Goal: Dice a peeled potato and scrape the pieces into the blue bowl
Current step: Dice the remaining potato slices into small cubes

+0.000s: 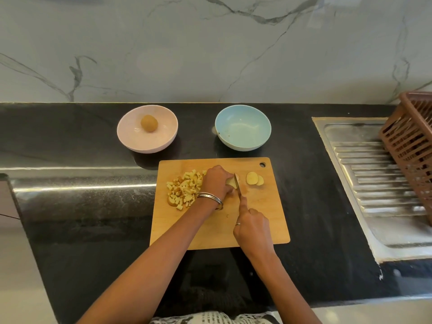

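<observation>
Fingers (228,183) of the left hand (216,182) curl over the potato (231,181) mid-board (257,218). Right hand (253,228) grips the knife (238,187), forefinger along its back, blade against the potato. Dice (184,188) lie left of the hand, two slices (254,178) right. Beyond the board on the dark surface (93,230) sits the empty blue bowl (243,127), with a pink bowl (147,128) to its left holding a potato.

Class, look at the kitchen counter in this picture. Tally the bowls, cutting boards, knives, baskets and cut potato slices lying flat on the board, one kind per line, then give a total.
Bowls: 2, the pink bowl and the blue bowl
Cutting boards: 1, the wooden board
Knives: 1, the knife gripped by the right hand
Baskets: 1, the brown basket
Potato slices: 2, the slices
Total: 7
</observation>
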